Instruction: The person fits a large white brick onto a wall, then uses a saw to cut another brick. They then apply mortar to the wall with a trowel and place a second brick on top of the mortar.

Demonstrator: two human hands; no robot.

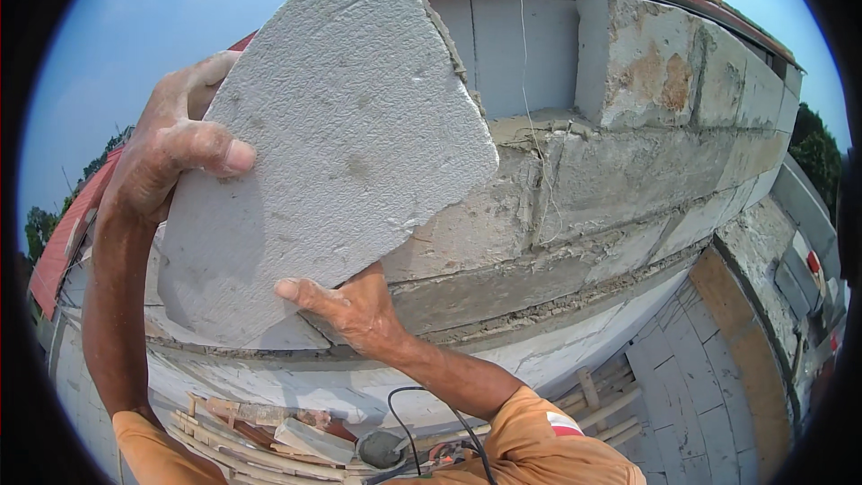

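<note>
A large pale aerated concrete block (341, 135) is held up in front of the wall, tilted with one corner high. Wet-looking mortar clings along its upper right edge. My left hand (184, 139) grips the block's left edge, thumb pressed on the near face and fingers behind it. From below, my right hand (346, 305) clasps the lower edge, its thumb on the face and the other fingers hidden behind. Behind the block runs the block wall (620, 175), with grey mortar in its joints. A thin white string (525, 54) hangs down across the wall.
On the top course at right stands a stained block (651, 63). Red roofing (76, 224) lies far left. Below are bamboo poles (242, 458), a bucket of grey mortar (382, 449) and a black cable (395, 413). A ledge with tools (799, 269) is at right.
</note>
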